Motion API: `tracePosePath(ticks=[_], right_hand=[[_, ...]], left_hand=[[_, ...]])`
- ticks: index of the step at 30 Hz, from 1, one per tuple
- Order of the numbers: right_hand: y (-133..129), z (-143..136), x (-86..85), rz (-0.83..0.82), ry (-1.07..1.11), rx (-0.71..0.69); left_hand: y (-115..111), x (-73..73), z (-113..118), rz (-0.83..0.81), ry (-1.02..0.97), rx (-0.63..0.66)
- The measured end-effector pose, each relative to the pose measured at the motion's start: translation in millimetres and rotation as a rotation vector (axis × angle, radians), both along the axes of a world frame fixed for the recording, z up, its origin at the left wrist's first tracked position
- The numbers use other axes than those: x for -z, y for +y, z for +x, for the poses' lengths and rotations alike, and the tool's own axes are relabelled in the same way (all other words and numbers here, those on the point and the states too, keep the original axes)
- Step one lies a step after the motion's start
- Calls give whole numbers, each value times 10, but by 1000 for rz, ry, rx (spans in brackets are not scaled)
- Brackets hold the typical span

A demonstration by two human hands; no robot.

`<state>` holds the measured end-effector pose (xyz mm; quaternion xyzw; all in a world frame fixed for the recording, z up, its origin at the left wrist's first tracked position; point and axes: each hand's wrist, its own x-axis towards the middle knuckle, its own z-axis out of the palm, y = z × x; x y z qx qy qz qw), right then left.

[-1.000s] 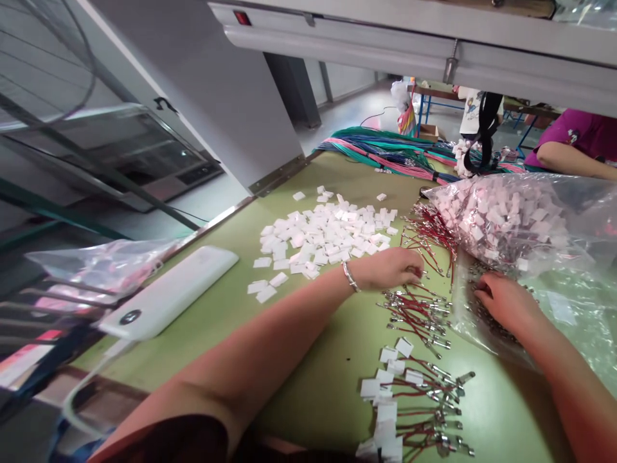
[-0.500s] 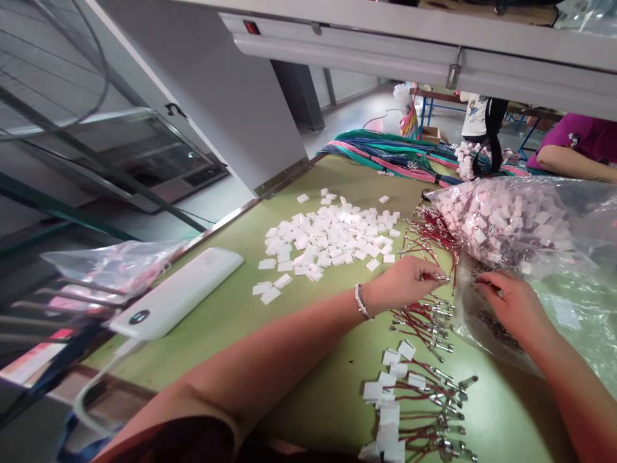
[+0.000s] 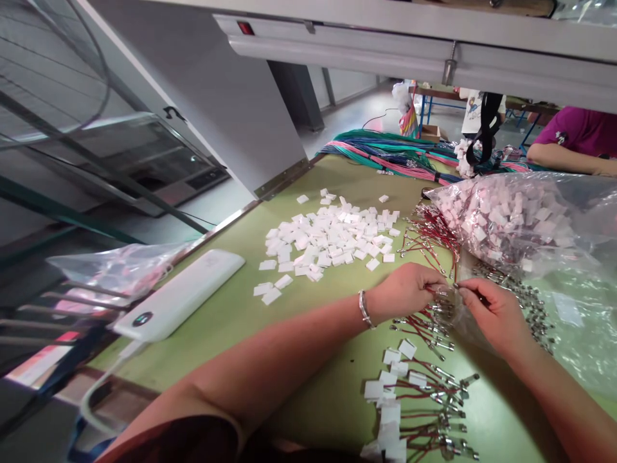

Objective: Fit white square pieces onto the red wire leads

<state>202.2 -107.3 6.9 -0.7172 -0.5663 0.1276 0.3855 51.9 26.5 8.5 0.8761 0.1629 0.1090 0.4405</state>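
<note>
My left hand [image 3: 415,289], a bracelet at its wrist, is closed on a small wire lead with a metal end, just above short red wires [image 3: 424,328] on the green table. Close on its right, my right hand [image 3: 491,312] pinches a small metal piece, and the two sets of fingertips nearly meet. Behind my right hand lie many small metal terminals [image 3: 535,308]. Red wires with white tags [image 3: 389,415] lie in a row nearer me. A pile of white pieces [image 3: 328,238] spreads left of my hands.
A clear bag of white pieces [image 3: 511,218] lies at the right. Cable bundles [image 3: 385,154] cross the table's far end. A white power bank [image 3: 180,296] with a cable rests at the left edge. A person in a purple sleeve [image 3: 578,132] is at the far right.
My right hand has moved left from the metal terminals to my left hand's fingertips, with a small metal piece now between its fingers. More terminals show behind it.
</note>
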Motion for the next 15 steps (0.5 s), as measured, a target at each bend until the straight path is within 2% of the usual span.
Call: tracePosePath(ticks=[5,11,15], right_hand=[[-11,17,42,-9,-38,-90],[-28,-6,41,52,-116,-58],[-31,10,-11,-4,-66,-119]], left_hand=[[-13,-30,-3,18,-8,8],[-14,-46,-15,98,-5,-3],[10,-68,-27,218,15,53]])
